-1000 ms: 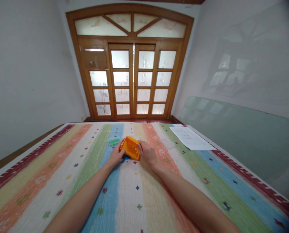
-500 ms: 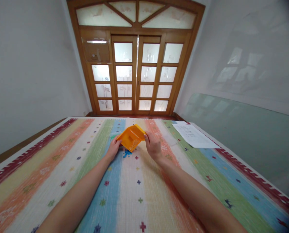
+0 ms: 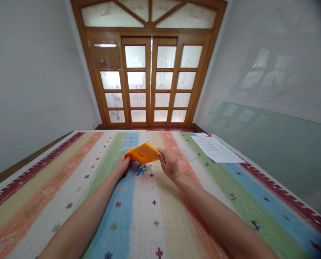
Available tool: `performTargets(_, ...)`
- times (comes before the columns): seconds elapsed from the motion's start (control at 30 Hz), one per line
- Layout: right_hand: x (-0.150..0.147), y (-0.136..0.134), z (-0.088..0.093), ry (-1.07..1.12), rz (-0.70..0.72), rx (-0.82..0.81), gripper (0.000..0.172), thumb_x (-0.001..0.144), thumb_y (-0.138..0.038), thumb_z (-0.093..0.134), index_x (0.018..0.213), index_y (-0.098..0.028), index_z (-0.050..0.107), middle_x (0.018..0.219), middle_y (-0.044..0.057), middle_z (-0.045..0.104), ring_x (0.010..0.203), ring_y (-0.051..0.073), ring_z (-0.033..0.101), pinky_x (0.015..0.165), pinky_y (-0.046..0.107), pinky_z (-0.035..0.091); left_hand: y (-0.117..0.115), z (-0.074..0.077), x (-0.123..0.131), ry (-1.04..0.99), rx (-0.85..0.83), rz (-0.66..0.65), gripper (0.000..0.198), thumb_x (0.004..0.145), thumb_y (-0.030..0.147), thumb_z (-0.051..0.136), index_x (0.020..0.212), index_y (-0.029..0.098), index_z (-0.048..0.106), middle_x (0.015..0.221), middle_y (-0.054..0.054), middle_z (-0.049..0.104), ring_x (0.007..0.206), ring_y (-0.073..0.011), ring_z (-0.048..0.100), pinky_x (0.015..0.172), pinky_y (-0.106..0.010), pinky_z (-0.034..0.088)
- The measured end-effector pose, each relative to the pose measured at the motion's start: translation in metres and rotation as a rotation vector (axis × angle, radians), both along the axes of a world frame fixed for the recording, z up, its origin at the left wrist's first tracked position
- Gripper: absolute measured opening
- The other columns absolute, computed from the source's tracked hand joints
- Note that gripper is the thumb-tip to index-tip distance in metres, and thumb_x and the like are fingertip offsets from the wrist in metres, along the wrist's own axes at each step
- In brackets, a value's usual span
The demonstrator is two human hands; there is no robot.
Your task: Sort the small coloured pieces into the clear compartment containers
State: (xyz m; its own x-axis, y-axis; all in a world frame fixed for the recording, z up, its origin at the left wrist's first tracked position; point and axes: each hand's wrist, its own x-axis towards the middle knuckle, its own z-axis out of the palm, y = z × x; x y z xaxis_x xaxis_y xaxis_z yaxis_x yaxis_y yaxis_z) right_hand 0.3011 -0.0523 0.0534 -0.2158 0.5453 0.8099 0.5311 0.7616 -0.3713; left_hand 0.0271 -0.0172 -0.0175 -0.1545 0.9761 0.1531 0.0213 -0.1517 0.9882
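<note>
Between my two hands a shallow orange plastic tray (image 3: 142, 152) is held in the air, tilted toward me. My left hand (image 3: 123, 164) is closed on its left corner. The right side is pinched between the thumb and fingers of my right hand (image 3: 169, 163). Small blue pieces (image 3: 141, 169) lie in a loose heap on the cloth just below the tray. Behind the tray's left end, a clear container (image 3: 125, 149) with something greenish is partly hidden.
A striped cloth (image 3: 146, 223) covers the table. Sheets of printed paper (image 3: 216, 149) lie at the far right. Something clear and round (image 3: 188, 154) rests right of my right hand. Wooden doors (image 3: 152, 82) with glass panes stand beyond the table.
The orange tray has tipped further, so its inside shows less. More blue pieces are visible on the cloth below it. My left hand has shifted slightly left and up.
</note>
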Motion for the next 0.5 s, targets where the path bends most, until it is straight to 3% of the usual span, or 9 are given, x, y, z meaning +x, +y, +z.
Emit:
performTargets(0.13, 0.001, -0.002, 0.004, -0.019, 0.048, 0.047, 0.042, 0.113, -0.042, 0.036, 0.124, -0.022, 0.071, 0.108, 0.011, 0.078, 0.097, 0.023, 0.075, 0.085, 0.035, 0.06, -0.003, 0.007, 0.001, -0.087, 0.027, -0.106, 0.06, 0.075, 0.067, 0.08, 0.106, 0.017, 0.072, 0.103, -0.011, 0.078, 0.094, -0.0259, 0.072, 0.088, -0.039, 0.058)
performTargets(0.23, 0.003, -0.002, 0.007, -0.012, 0.078, 0.101, 0.041, 0.113, -0.041, 0.037, 0.12, -0.021, 0.071, 0.107, 0.011, 0.078, 0.098, 0.022, 0.075, 0.087, 0.035, 0.06, -0.003, 0.009, 0.002, -0.135, 0.064, -0.122, 0.06, 0.075, 0.066, 0.082, 0.107, 0.016, 0.072, 0.107, -0.01, 0.077, 0.099, -0.0264, 0.072, 0.096, -0.043, 0.057)
performTargets(0.5, 0.011, 0.0, 0.011, 0.011, 0.014, 0.126, 0.04, 0.111, -0.041, 0.037, 0.117, -0.022, 0.072, 0.107, 0.011, 0.077, 0.102, 0.024, 0.074, 0.089, 0.038, 0.061, -0.004, 0.012, 0.008, -0.122, 0.113, -0.122, 0.056, 0.082, 0.062, 0.077, 0.11, 0.015, 0.072, 0.107, -0.01, 0.076, 0.098, -0.0271, 0.073, 0.095, -0.044, 0.059)
